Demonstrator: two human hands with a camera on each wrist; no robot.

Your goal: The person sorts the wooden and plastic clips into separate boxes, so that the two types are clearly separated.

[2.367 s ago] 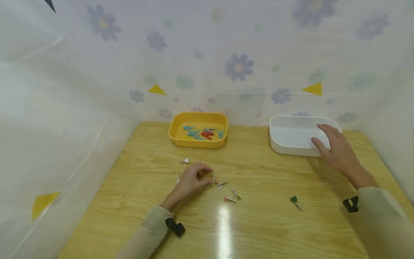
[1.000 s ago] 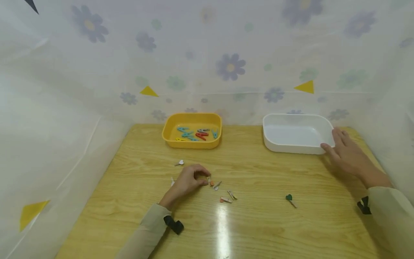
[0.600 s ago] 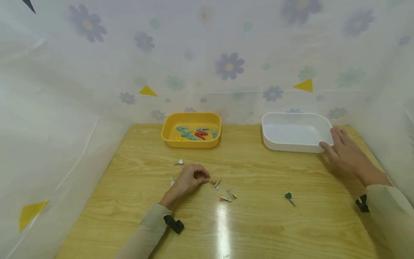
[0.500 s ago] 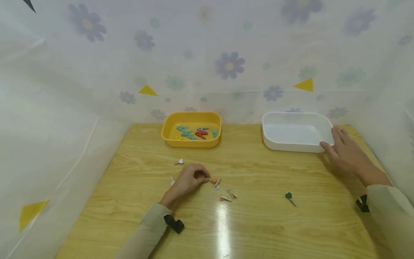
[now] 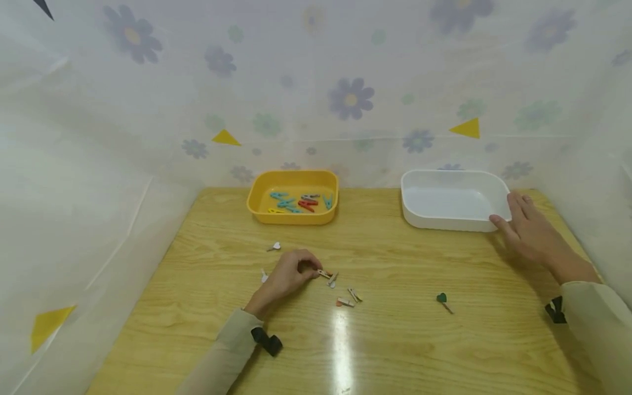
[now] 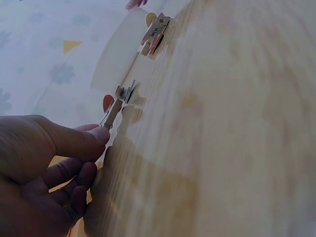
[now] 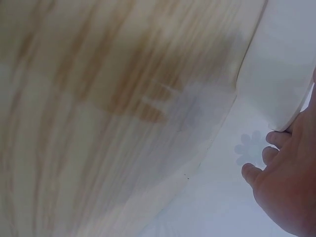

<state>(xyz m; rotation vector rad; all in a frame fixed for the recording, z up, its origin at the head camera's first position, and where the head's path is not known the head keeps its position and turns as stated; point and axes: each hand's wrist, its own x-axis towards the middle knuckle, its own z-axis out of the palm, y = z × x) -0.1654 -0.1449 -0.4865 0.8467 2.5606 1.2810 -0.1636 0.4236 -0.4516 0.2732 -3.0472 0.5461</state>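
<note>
Wooden, orange-tipped small clothespin [image 5: 324, 273] lies on the light wood table [image 5: 395, 340], pinched at its near end by the left hand [image 5: 288, 274] (thumb on top). The right hand [image 5: 530, 233], fingers relaxed, touches the white plastic tray [image 5: 451, 222].

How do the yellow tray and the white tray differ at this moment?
The yellow tray holds several coloured clothespins; the white tray shows nothing inside. The yellow tray looks smaller than the white tray. No hand touches the yellow tray, while the right hand rests at the white tray's near right corner. Both are rounded rectangular trays at the far edge of the wooden table.
</note>
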